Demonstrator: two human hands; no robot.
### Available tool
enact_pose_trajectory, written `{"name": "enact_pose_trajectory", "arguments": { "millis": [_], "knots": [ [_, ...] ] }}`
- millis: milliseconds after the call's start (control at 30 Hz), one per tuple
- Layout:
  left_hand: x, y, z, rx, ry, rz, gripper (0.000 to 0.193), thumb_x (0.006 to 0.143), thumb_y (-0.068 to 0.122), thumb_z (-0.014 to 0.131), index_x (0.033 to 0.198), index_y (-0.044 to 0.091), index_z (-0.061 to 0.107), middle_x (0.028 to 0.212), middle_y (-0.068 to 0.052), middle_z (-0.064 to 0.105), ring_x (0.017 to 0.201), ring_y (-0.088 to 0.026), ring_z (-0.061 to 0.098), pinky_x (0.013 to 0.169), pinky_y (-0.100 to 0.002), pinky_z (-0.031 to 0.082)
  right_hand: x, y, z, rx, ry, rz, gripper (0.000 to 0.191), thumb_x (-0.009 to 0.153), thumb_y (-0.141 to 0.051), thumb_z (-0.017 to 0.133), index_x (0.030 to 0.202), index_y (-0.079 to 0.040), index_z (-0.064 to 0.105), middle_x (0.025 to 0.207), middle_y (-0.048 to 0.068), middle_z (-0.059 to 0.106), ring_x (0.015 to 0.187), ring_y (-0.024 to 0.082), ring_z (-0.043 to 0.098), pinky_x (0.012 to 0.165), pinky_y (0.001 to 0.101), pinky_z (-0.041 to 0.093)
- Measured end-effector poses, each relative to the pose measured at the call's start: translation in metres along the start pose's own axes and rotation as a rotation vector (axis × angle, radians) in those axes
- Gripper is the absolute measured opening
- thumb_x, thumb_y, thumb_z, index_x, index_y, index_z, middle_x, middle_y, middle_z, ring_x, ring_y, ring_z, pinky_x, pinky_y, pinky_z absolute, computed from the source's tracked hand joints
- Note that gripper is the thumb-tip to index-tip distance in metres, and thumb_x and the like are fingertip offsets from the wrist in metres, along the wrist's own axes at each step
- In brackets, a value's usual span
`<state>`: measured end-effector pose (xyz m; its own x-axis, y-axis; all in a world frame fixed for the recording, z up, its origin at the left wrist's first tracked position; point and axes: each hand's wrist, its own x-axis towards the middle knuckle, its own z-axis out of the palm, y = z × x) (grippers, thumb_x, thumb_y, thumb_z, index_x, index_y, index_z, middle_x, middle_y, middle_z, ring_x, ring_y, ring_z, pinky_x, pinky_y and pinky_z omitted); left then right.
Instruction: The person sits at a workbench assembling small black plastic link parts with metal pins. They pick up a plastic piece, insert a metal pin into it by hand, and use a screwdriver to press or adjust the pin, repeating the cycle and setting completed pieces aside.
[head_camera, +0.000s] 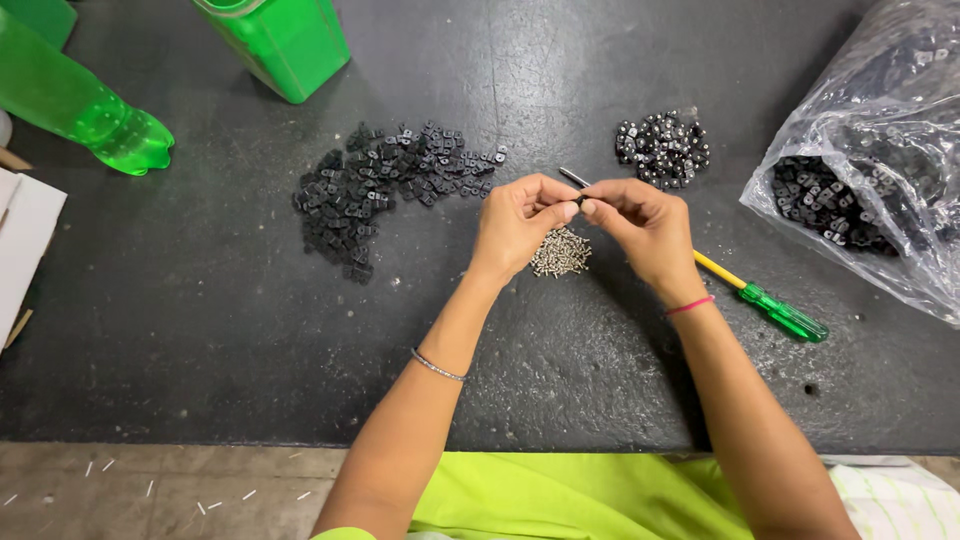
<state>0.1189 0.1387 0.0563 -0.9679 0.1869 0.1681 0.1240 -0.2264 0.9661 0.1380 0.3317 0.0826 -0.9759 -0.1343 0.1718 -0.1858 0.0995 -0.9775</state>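
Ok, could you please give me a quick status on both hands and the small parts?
Left hand and right hand pinch one small black piece together. Screw pile beneath. Screwdriver lies behind right wrist. Nothing in the way.

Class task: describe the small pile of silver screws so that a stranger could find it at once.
On the dark grey worktop, look just below the person's two meeting hands. There lies the small pile of silver metal screws. Unlike the neighbouring heaps of black parts, it is pale and shiny.
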Motion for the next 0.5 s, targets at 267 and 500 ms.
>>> {"name": "enact_pose_trajectory", "arguments": {
  "millis": [267, 500],
  "knots": [
    [-0.001, 0.000, 0.002, -0.114, -0.002, -0.034, 0.014, 0.093, 0.001, 0.073, 0.107, -0.002, 0.072, 0.098, -0.003, 0.074, 0.088, -0.007, 0.068, 0.081, -0.022, 0.057, 0.001, 0.001, 0.002, 0.002, 0.030, -0.025, 0.015, 0.099, -0.006, 0.073, 0.112, 0.001, 0.071, 0.099, -0.001, 0.072, 0.090, 0.004, 0.065, 0.081, 0.0204, 0.053],
    [0.003, 0.002, -0.001, -0.377, 0.052, -0.162, 0.020, 0.098, 0.008, 0.071, 0.114, -0.003, 0.068, 0.107, -0.010, 0.074, 0.097, -0.014, 0.069, 0.087, -0.028, 0.058, 0.002, -0.013, -0.008, -0.155, -0.033, -0.012, 0.017, 0.098, -0.009, 0.072, 0.113, -0.003, 0.073, 0.099, -0.002, 0.074, 0.090, 0.006, 0.065, 0.081, 0.0233, 0.053]
  ]
}}
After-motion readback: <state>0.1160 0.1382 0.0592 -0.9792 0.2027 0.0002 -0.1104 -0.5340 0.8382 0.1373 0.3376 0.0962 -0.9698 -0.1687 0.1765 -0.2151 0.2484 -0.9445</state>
